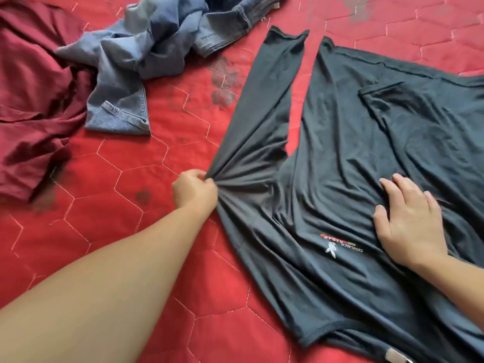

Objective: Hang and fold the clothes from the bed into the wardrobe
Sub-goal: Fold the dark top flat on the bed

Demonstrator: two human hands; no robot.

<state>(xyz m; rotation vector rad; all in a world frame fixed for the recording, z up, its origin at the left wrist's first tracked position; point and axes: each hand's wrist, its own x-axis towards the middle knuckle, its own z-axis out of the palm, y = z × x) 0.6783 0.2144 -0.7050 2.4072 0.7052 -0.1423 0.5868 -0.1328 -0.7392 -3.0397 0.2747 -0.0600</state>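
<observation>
1. Spread across the right half of the red quilted bed cover (125, 205), a dark grey long-sleeved shirt (340, 158) lies mostly flat, its sleeve stretching toward the far edge.
2. Pinching a bunch of fabric at the shirt's left side, near where the sleeve meets the body, the left hand (195, 191) is closed tight; folds fan out from the grip.
3. Flat and open, the right hand (408, 221) presses palm-down on the shirt's body, fingers spread, just beside a small printed logo (340, 246).
4. Crumpled blue jeans (146, 56) sit at the far side of the bed, apart from the shirt.
5. Further left, a maroon garment (34, 100) lies bunched, touching the jeans.
</observation>
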